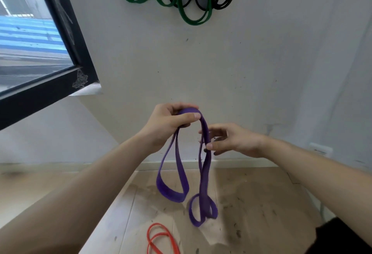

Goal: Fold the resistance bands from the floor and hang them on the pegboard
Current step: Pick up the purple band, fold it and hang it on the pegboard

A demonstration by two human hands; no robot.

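Head view showed the left hand (168, 125) closed around the top fold of the purple band (175, 173), its loops dangling above the floor (261, 203). The right hand (231, 140) pinched 1 strand lightly, fingers half open. An orange band (161, 241) lay below.

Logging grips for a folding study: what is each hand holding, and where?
Left hand pinches the purple band at its top fold; right hand fingers one hanging strand.

Left hand (167, 125) grips purple band (182, 175) top; right hand (231, 140) pinches strand.
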